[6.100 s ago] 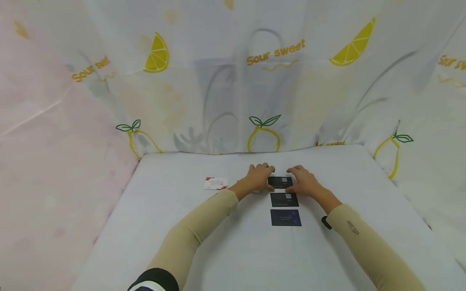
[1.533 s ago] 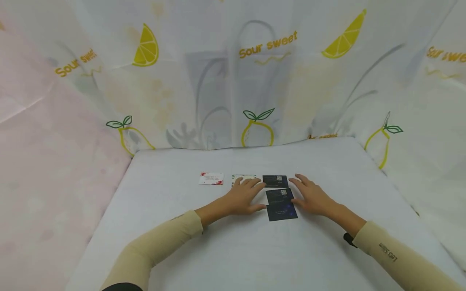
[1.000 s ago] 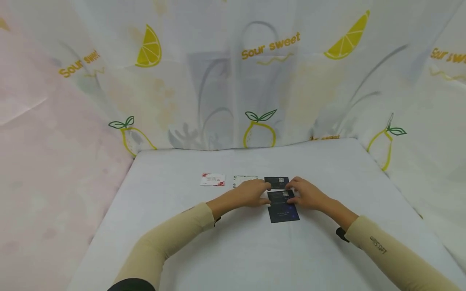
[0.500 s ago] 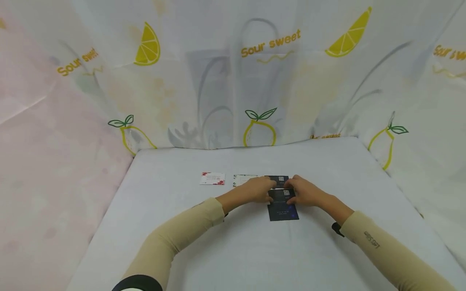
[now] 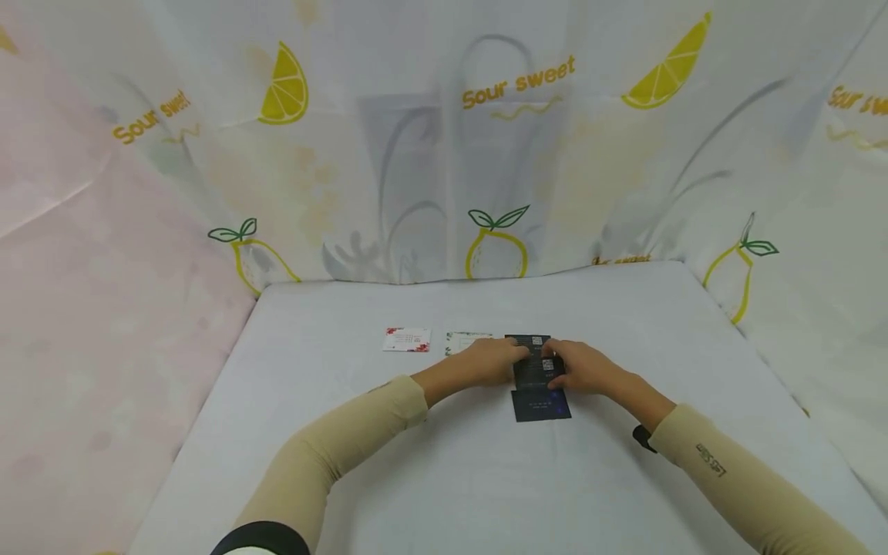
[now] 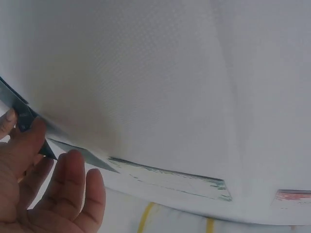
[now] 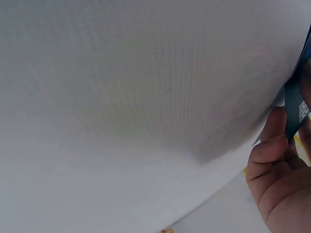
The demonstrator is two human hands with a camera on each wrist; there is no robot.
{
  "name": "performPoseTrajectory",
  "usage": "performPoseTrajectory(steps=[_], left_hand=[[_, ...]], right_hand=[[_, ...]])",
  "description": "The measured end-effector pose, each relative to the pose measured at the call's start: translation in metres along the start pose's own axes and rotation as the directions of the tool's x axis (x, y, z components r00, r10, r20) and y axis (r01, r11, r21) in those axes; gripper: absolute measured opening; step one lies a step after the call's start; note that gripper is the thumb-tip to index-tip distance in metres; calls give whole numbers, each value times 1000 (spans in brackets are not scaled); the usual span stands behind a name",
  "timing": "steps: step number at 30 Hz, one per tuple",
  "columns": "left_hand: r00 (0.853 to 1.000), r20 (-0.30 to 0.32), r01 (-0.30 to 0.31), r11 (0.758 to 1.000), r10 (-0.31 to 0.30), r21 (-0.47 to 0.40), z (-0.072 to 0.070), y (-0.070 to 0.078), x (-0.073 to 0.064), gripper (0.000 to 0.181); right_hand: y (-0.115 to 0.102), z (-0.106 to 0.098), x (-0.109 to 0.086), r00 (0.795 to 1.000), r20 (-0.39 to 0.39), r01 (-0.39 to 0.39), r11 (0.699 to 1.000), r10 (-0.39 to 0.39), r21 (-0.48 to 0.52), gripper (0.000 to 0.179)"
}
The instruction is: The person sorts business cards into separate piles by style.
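In the head view, three black cards form a column. My left hand (image 5: pixel 491 361) and right hand (image 5: pixel 584 368) hold the middle black card (image 5: pixel 533 378) by its two sides, its far edge against or over the far black card (image 5: pixel 526 339). The near black card (image 5: pixel 541 406), with a bluish tint, lies flat below it. In the left wrist view my thumb and finger pinch the middle card (image 6: pixel 24 119). The right wrist view shows my thumb and fingers on the card's (image 7: pixel 292 107) other side. My fingers hide parts of the cards.
Left of the column lie a white card with green leaf corners (image 5: pixel 463 339), partly behind my left hand, and a white card with red flowers (image 5: pixel 407 339). They rest on a white-covered table (image 5: pixel 472 478). A lemon-print curtain (image 5: pixel 416 169) hangs behind.
Both hands have closed in on the middle black card's sides. It has moved away from me, from overlapping the near card towards the far one. Earlier, my hands were at the far card.
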State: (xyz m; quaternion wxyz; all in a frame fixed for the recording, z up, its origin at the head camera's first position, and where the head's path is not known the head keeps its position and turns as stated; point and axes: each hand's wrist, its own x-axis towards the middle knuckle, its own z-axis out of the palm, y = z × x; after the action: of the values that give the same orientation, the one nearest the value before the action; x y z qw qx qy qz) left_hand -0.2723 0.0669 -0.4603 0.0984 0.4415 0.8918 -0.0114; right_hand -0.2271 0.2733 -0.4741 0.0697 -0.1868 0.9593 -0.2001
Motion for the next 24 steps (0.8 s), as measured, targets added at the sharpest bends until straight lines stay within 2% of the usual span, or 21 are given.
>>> performPoseTrajectory(steps=[6,10,17,21,24], left_hand=[[999,-38,-1,1000,0,-25,1,-1,-3,44],[998,-59,-1,999,-2,-53,2,-4,-5,46],[990,-142,-20,998,11,-64,-2,-11,-6,61],[988,-151,-36,997,26,-66,-4,-13,-4,67],[989,-143,-34,997,23,-75,-5,-13,-3,67]], right_hand=[[-1,-2,-2,999,-38,16,1000,-15,26,26],[1,-8,0,998,-53,36,994,-31,101,15],[7,-16,7,996,-92,15,975,6,224,12],[7,-14,9,996,-83,1,957,24,290,13],[6,-12,10,993,-111,1,953,34,302,14]])
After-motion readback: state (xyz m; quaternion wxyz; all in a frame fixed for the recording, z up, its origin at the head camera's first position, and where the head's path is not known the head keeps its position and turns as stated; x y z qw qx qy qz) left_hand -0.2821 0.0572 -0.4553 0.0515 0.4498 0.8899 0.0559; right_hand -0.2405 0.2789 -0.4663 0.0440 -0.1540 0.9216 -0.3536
